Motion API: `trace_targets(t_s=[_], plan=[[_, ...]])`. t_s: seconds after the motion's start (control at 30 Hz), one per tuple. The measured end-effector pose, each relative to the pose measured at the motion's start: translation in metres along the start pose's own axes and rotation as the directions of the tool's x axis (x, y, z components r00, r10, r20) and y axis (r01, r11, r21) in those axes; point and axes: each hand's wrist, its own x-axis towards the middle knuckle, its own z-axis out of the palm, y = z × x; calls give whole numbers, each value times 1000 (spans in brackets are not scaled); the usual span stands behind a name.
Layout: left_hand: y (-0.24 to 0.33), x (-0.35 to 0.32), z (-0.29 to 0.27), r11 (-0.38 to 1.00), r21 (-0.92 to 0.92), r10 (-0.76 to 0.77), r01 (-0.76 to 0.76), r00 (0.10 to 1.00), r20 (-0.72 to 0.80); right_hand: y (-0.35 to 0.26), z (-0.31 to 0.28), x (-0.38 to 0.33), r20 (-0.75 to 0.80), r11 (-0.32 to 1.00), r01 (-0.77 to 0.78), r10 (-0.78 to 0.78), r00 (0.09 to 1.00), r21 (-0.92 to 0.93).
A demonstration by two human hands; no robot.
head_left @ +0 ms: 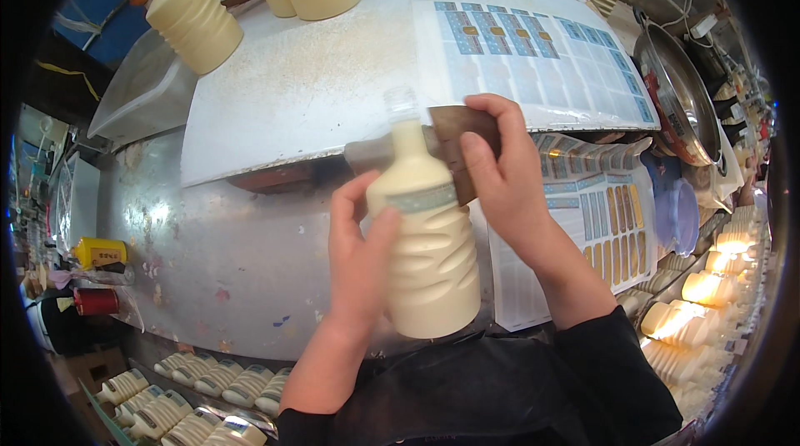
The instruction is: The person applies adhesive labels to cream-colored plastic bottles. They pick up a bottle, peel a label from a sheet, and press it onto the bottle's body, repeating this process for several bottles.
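A ribbed plastic bottle [429, 254] full of cream-coloured liquid, with a clear open neck, is held upright in front of me. My left hand [360, 242] grips its left side, thumb on the pale blue band label around its shoulder. My right hand [498, 164] holds a brown flat card [458, 136] pressed against the bottle's upper right side, over the band label.
Sticker sheets lie on a white board [533, 58] and on the steel table [592, 221] to the right. More filled bottles stand at the back [193, 19], along the lower left [192, 392] and at the right [700, 313]. A metal bowl [679, 92] sits far right.
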Motion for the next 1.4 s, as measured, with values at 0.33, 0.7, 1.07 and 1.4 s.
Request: trace_targets(t_s=[0.33, 0.7, 1.07, 1.4], plan=[[9, -14, 7, 990, -126, -46, 69, 984, 174, -28, -7, 2, 53, 988, -26, 18, 998, 153], [0, -18, 12, 958, 257, 108, -126, 991, 81, -66, 6, 7, 134, 963, 94, -61, 989, -253], [2, -18, 10, 934, 328, 121, -140, 990, 76, -54, 1, 5, 145, 984, 44, -19, 989, -170], [12, -8, 14, 998, 54, 13, -13, 1000, 10, -37, -5, 6, 139, 997, 38, -30, 990, -60]])
